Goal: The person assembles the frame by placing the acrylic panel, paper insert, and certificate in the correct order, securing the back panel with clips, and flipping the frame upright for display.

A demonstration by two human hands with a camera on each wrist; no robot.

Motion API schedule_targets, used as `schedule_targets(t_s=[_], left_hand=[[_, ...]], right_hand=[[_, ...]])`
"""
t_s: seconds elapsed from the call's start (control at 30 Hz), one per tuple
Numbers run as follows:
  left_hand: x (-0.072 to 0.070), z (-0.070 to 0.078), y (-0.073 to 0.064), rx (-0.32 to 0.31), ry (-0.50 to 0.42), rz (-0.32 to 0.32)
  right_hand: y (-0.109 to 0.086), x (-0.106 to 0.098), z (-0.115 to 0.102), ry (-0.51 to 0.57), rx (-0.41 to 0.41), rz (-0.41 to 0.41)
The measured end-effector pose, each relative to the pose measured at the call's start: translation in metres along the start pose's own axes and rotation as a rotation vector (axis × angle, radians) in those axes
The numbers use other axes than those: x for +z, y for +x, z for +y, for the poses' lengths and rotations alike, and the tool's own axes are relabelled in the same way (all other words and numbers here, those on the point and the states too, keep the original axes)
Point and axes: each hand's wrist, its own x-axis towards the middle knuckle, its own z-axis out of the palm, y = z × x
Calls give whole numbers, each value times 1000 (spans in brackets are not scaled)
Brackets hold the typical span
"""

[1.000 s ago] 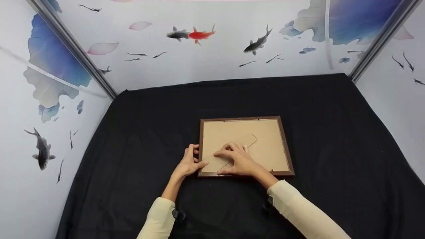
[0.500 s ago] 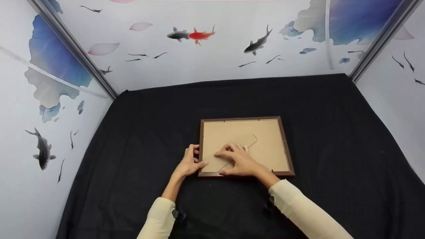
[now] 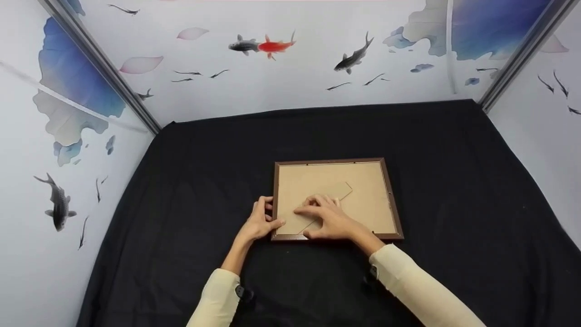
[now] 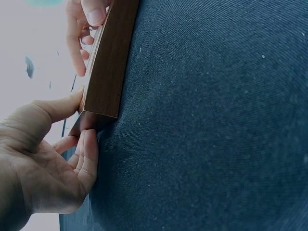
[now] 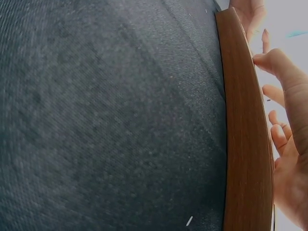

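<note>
A picture frame (image 3: 393,200) with a brown wood-look rim lies face down, its tan backing board (image 3: 370,209) upward. A diagonal strip like a stand leg (image 3: 338,190) is outlined on the board, partly covered by my right hand (image 3: 329,221). At the near left corner my left hand (image 3: 258,224) holds the frame, thumb on top and fingers against the outer side, as the left wrist view shows on the rim (image 4: 108,67). My right thumb touches the near rim (image 5: 248,134). The other right fingers, loosely bent, rest on or just over the board; contact is unclear.
Black cloth (image 3: 204,181) covers the table around the frame. White panels (image 3: 295,86) printed with fish and leaves stand behind and at both sides, joined by metal posts (image 3: 522,56). Small dark tabs (image 3: 354,163) show along the frame's inner edge.
My right hand has slid very slightly to the right, its thumb moving along the near rim. My left hand and the frame stay almost where they were.
</note>
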Motion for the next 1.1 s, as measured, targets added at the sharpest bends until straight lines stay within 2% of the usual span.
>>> schedule_targets(t_s=[0.3, 0.6, 0.9, 1.1], left_hand=[[0, -2, -1, 5, 3, -5], [1, -1, 0, 28, -4, -5], [-1, -2, -1, 23, 13, -3], [-2, 0, 1, -13, 2, -21]], right_hand=[[2, 0, -4, 26, 50, 7], [4, -4, -4, 66, 43, -21], [10, -6, -6, 92, 65, -64], [11, -10, -4, 106, 88, -93]])
